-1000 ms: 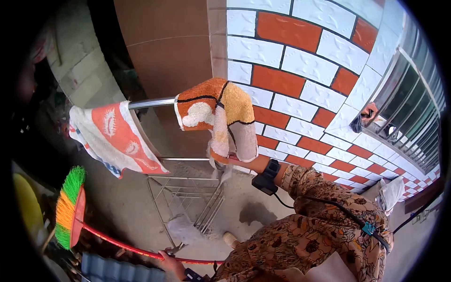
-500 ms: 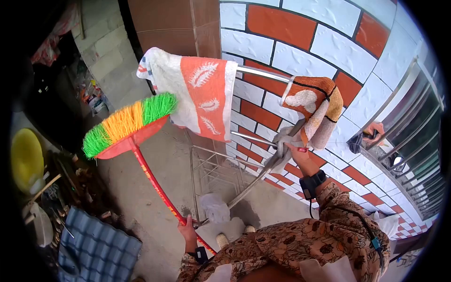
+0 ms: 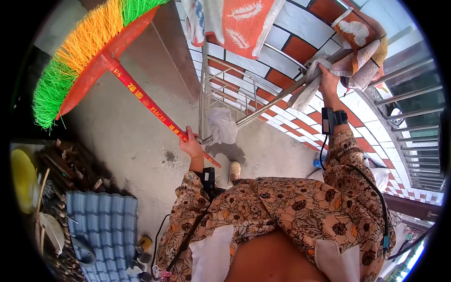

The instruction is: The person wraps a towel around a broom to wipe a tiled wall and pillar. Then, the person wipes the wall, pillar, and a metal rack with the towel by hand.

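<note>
My left hand (image 3: 191,144) is wrapped round the red handle of a broom (image 3: 150,107), whose green and orange bristles point up at the upper left. At the right, my right hand (image 3: 329,82) grips the metal drying rack (image 3: 277,97) where a grey cloth (image 3: 305,91) is wrapped round its tube. An orange and brown towel (image 3: 359,40) hangs over the rack beside that hand. Farther left on the rack hangs a white and orange towel (image 3: 239,23). A whitish cloth (image 3: 221,125) covers the rack's lower end, near my left hand.
A tiled wall (image 3: 300,28) with a barred window (image 3: 408,98) stands at the right. At the lower left lie a blue-grey corrugated sheet (image 3: 105,225), stacked wood and a yellow basin (image 3: 24,181). A shoe (image 3: 235,170) shows on the concrete floor (image 3: 136,164).
The broom is now nearer and higher in view, still in my left hand. The rack and towels appear farther up and right, with my right hand still on the rack. The view has shifted.
</note>
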`<state>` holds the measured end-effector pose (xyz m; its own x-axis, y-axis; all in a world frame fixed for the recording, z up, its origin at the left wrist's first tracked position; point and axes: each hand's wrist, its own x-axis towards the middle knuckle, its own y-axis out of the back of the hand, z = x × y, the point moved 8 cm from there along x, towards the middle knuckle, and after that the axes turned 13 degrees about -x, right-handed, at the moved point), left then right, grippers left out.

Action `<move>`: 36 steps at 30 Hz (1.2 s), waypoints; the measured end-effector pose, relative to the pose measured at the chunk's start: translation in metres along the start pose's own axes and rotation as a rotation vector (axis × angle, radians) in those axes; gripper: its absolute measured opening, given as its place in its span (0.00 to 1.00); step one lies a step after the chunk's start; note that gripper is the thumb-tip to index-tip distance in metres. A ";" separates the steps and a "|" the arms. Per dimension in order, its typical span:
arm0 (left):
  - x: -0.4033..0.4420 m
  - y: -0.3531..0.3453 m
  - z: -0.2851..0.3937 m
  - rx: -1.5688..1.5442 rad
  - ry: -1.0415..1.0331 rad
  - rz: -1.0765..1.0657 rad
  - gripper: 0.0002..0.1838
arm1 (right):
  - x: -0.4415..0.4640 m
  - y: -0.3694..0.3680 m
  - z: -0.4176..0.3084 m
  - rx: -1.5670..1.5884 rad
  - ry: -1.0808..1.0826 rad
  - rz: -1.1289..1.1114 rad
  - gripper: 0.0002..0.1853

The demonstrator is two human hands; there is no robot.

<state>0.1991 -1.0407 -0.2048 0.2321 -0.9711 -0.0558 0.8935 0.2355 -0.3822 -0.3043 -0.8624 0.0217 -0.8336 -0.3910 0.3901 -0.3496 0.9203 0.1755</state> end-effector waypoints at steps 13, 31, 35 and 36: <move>0.005 0.020 0.021 0.146 -0.046 0.002 0.16 | -0.056 0.034 0.012 -0.757 0.082 -0.071 0.24; -0.019 0.062 0.040 0.211 0.012 -0.208 0.10 | -0.225 -0.165 0.128 -0.391 -0.148 -0.879 0.38; -0.022 0.048 0.049 0.212 -0.050 -0.235 0.09 | -0.247 -0.189 0.122 -0.763 -0.202 -0.902 0.38; -0.021 0.046 0.049 0.218 -0.048 -0.252 0.09 | -0.246 -0.186 0.130 -0.766 -0.208 -0.908 0.38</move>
<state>0.2542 -1.0074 -0.1758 0.0067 -0.9981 0.0613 0.9851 -0.0039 -0.1720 -0.0894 -0.9363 -0.2249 -0.4925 -0.8190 -0.2944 -0.5586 0.0381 0.8286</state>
